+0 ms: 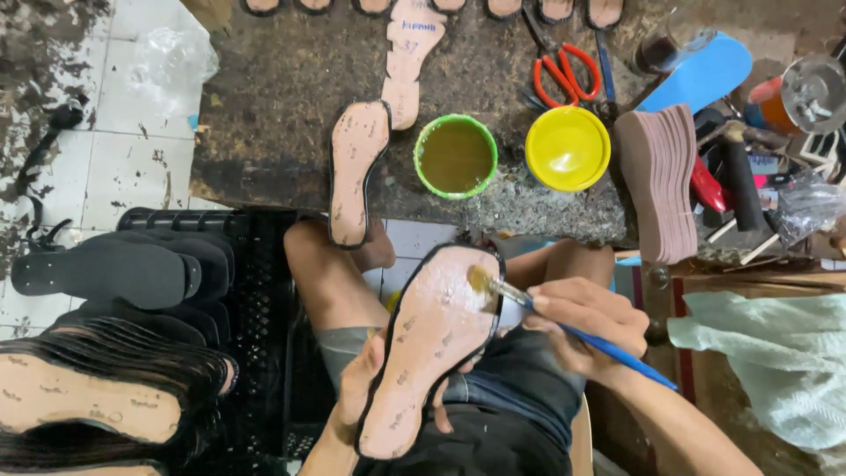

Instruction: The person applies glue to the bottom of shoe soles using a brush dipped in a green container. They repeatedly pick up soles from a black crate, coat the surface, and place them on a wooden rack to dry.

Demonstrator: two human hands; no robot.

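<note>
Black sandal soles lie stacked on a dark plastic crate at nine o'clock, and more black-edged soles with tan faces pile up at the seven o'clock corner. Next comes a single tan sole with a black rim, hanging over the near edge of the stained worktable at about eleven o'clock. Low in the middle, the left hand is clasped round the underside of a tan insole with a black rim, fingers curled up past both of its edges, holding it tilted over the person's lap. At twelve o'clock a green pot of brownish glue stands just beside a yellow lid, with orange-handled scissors beyond them. The right hand, at about four o'clock, pinches a blue-handled brush, whose bristles touch the toe end of the held insole. At two o'clock a stack of brown insoles stands on edge, and a pale green cloth lies at four o'clock.
</note>
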